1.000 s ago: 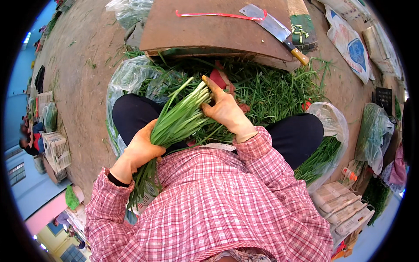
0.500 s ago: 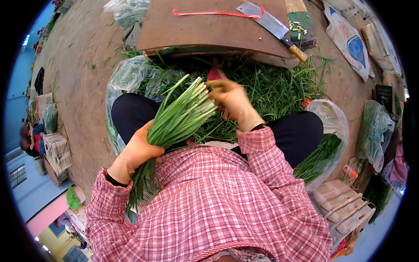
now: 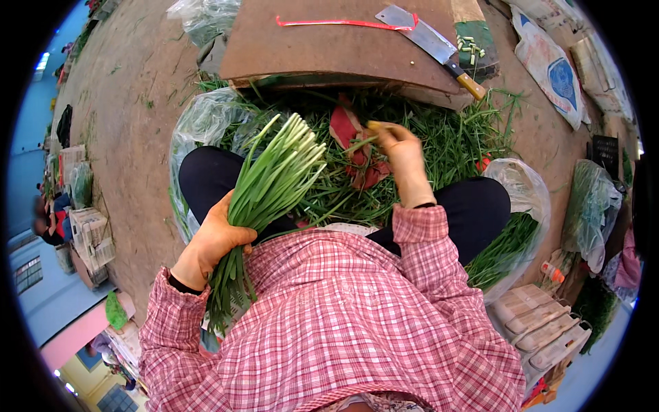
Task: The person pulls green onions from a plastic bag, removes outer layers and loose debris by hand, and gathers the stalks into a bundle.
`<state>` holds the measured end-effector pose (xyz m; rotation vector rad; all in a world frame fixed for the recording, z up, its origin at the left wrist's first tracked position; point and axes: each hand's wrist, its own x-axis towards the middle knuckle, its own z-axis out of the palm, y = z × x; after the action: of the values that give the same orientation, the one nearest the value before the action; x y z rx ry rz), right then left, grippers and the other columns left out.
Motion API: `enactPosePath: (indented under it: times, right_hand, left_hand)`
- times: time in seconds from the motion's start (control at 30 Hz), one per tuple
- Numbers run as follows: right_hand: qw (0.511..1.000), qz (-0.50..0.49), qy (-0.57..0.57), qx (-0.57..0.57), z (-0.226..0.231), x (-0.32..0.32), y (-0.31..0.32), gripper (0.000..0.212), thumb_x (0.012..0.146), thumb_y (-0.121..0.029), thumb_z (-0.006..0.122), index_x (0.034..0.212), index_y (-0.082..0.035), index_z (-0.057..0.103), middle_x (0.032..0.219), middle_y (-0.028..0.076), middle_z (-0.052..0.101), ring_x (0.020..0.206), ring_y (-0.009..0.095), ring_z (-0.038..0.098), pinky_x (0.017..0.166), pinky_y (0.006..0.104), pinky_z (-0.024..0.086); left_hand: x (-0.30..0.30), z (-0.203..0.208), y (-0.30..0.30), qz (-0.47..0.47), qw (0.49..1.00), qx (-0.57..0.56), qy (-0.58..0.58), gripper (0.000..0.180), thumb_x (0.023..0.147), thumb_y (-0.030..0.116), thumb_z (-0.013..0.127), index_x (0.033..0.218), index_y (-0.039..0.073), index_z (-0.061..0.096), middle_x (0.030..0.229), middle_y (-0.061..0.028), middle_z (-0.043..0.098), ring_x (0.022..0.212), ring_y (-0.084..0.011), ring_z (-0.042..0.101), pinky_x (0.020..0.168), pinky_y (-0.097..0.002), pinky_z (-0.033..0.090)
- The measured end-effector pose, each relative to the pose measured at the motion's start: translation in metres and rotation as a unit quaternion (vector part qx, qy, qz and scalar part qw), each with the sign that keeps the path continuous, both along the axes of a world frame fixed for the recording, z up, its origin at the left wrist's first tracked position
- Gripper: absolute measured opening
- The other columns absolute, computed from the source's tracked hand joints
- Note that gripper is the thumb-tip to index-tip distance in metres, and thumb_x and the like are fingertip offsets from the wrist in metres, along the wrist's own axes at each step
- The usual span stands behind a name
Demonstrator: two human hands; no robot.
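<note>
My left hand (image 3: pixel 214 240) is closed round the middle of a bunch of garlic chives (image 3: pixel 278 182). The pale stem ends point up and away from me, and the green leaf tips hang below the fist over my shirt. To the right of the bunch, apart from it, my right hand (image 3: pixel 408 165) has its fingertips pinched on a thin green chive leaf (image 3: pixel 362 144). Below that hand, a red cloth-like scrap (image 3: pixel 347 127) lies among a heap of loose green leaves (image 3: pixel 446 147) between my knees.
Beyond the heap stands a brown board-topped block (image 3: pixel 309 51) bearing a cleaver (image 3: pixel 419 34) and a red strip (image 3: pixel 336 24). Cut stem pieces (image 3: pixel 469 48) lie beside it. A clear plastic bag of greens (image 3: pixel 504 247) is by my right knee; a wrapped bundle (image 3: pixel 528 312) sits behind it.
My right hand has moved right, away from the stem ends, with a chive leaf in its fingers. The bunch in my left hand has tipped slightly more upright.
</note>
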<state>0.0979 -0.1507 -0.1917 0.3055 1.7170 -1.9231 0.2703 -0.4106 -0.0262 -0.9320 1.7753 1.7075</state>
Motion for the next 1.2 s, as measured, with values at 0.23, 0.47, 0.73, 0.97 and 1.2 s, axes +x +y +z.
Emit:
enactPosePath:
  times: [0.23,0.47,0.73,0.97,1.2]
  right_hand:
    - [0.982,0.14,-0.062,-0.106,0.026,0.03,-0.042,0.05,0.082,-0.01,0.078,0.125,0.007,0.06,0.101,0.012,0.072,0.087,0.017,0.068,0.078,0.0264,0.053]
    - [0.99,0.022,0.138,0.018,0.047,0.026,-0.024,0.024,0.087,-0.016,0.074,0.105,-0.001,0.072,0.086,0.009,0.072,0.078,0.015,0.068,0.069,0.027,0.054]
    - [0.875,0.15,0.348,0.3,0.013,0.028,-0.062,0.017,0.086,-0.02,0.072,0.09,-0.004,0.072,0.074,0.013,0.071,0.067,0.023,0.071,0.062,0.0324,0.056]
    - [0.976,0.172,0.057,0.121,0.04,0.022,-0.016,0.025,0.088,-0.026,0.074,0.102,-0.005,0.075,0.091,0.008,0.073,0.086,0.013,0.065,0.076,0.0278,0.051]
    - [0.939,0.068,0.22,0.256,0.002,0.017,-0.009,0.018,0.091,-0.021,0.066,0.093,-0.005,0.075,0.083,0.012,0.073,0.07,0.02,0.069,0.065,0.0332,0.053]
  left_hand:
    - [0.001,-0.007,0.011,0.012,0.999,0.043,-0.002,0.075,0.071,-0.014,0.064,0.141,0.002,0.044,0.101,-0.0063,0.065,0.061,-0.0113,0.059,0.054,-0.0246,0.05]
    - [0.005,-0.01,0.004,0.002,0.999,0.037,-0.014,0.075,0.071,-0.014,0.064,0.141,0.001,0.043,0.101,-0.0074,0.065,0.06,-0.0123,0.059,0.054,-0.0255,0.05]
    - [0.003,-0.014,0.011,-0.038,0.998,-0.042,-0.013,0.075,0.071,-0.014,0.064,0.141,0.001,0.043,0.101,-0.0074,0.065,0.063,-0.0137,0.06,0.056,-0.0271,0.051]
    - [0.007,-0.015,0.005,0.014,1.0,0.004,-0.007,0.074,0.071,-0.013,0.064,0.14,0.001,0.044,0.102,-0.0079,0.065,0.064,-0.0133,0.06,0.055,-0.0254,0.051]
    - [0.005,-0.008,0.006,0.006,1.0,0.021,-0.01,0.073,0.071,-0.015,0.062,0.14,0.001,0.045,0.105,-0.009,0.066,0.062,-0.0123,0.06,0.053,-0.0245,0.05]
